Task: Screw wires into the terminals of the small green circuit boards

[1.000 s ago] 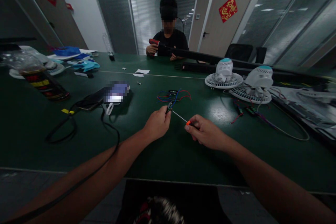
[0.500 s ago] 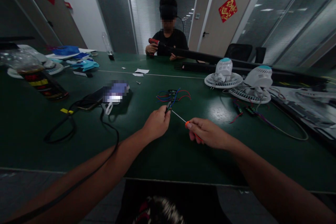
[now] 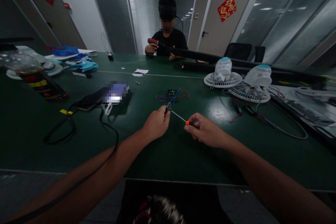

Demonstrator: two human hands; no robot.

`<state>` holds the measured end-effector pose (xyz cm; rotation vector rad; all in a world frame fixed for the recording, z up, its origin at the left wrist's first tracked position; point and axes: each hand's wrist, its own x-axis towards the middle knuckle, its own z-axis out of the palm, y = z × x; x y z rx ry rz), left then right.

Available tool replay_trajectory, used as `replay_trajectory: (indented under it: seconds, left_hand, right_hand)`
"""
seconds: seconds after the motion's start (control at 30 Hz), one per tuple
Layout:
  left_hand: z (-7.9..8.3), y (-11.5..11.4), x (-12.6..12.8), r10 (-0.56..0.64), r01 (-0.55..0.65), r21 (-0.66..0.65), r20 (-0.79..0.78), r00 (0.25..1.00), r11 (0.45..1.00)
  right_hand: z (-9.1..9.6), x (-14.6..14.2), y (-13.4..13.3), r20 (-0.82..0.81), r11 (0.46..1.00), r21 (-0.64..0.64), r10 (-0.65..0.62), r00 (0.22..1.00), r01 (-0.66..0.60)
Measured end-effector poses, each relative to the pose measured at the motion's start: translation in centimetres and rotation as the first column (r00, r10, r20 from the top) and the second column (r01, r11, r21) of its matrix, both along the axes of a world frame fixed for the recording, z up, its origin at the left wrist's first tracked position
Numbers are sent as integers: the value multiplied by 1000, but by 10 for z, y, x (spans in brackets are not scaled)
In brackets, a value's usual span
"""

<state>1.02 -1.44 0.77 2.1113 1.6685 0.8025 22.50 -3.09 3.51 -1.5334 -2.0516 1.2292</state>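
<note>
My left hand (image 3: 156,123) is closed on a small circuit board (image 3: 168,107) with a blue wire, held above the green table. My right hand (image 3: 206,129) grips the orange and black handle of a screwdriver (image 3: 179,116). Its thin metal shaft points left, and the tip reaches the board at my left fingertips; the exact contact point is too small to make out. Just beyond my left hand, several red and blue wires with small boards (image 3: 173,95) lie on the table.
Two white fan heads (image 3: 223,75) rest at the right, near more wired boards (image 3: 250,110). To the left lie phones (image 3: 115,92), a black cable (image 3: 75,126) and a tilted bottle (image 3: 43,84). Across the table (image 3: 110,157), a person (image 3: 168,38) holds a red power tool (image 3: 153,41).
My right fingers have shifted round the screwdriver handle, with the thumb now lower and the index finger raised. My left hand and the board stay in place.
</note>
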Motion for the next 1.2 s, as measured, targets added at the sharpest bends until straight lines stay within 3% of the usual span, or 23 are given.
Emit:
replay_trajectory:
  seconds: [0.47, 0.7, 1.2]
  left_hand:
    - [2, -2, 0, 4, -4, -17, -17, 1000, 1000]
    - [1, -1, 0, 9, -9, -14, -22, 1000, 1000]
    - [2, -2, 1, 0, -1, -4, -30, 1000, 1000]
  right_hand:
    - [1, 4, -1, 4, 996, 27, 89, 996, -89]
    - [5, -3, -4, -4, 997, 21, 69, 998, -68]
    - [-3, 0, 1, 50, 984, 175, -26, 998, 17]
